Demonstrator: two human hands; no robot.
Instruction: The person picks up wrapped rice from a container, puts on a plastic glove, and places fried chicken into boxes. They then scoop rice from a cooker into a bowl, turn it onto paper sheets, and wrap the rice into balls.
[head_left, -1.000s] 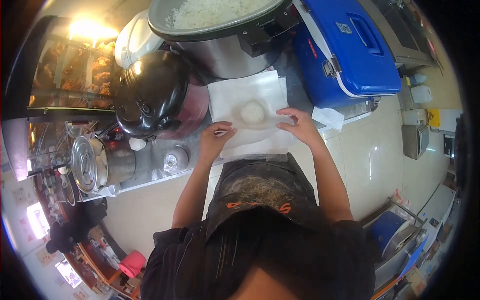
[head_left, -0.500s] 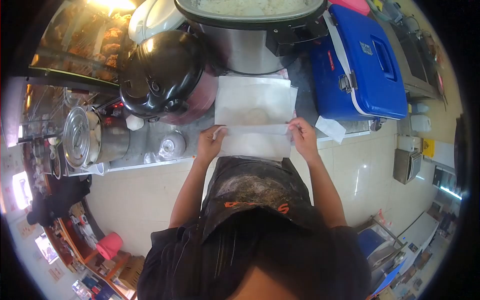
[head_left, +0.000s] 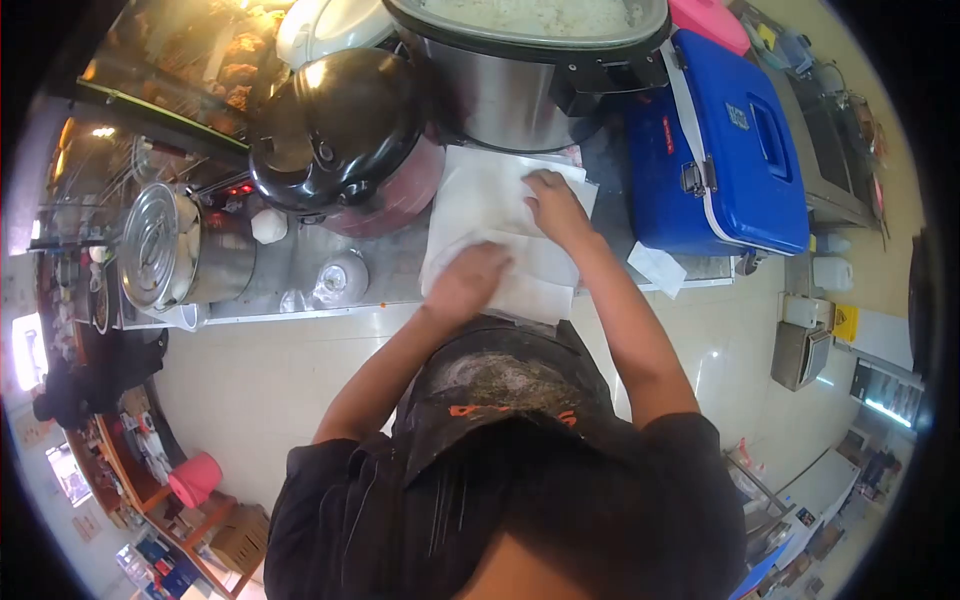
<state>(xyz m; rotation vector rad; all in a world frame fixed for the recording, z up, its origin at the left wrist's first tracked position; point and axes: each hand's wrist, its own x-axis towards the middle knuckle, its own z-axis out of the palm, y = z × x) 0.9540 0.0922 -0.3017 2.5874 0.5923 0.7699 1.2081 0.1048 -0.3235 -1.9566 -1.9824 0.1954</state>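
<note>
A stack of white paper sheets (head_left: 480, 190) lies on the counter near its front edge. Over the lower left of the stack is my left hand (head_left: 470, 280), palm down, its fingertips smeared by motion. My right hand (head_left: 555, 207) is over the upper right part of the paper, with fingers bent and the thumb apart from them; nothing shows in its grasp. The top sheet lies loosely beneath both hands. The round pale patch is not visible now.
A dark-lidded cooker (head_left: 340, 130) stands left of the paper, and a large open pot of rice (head_left: 500, 90) behind it. A blue cooler (head_left: 740, 150) is on the right. Farther left are a steel pot (head_left: 160, 245) and a clear plastic item (head_left: 342, 278). A small white paper (head_left: 657, 268) lies near the edge.
Both hands have let go of the raised sheet edge. My right hand has moved up and left over the paper; my left hand has moved right onto it. The view has shifted slightly.
</note>
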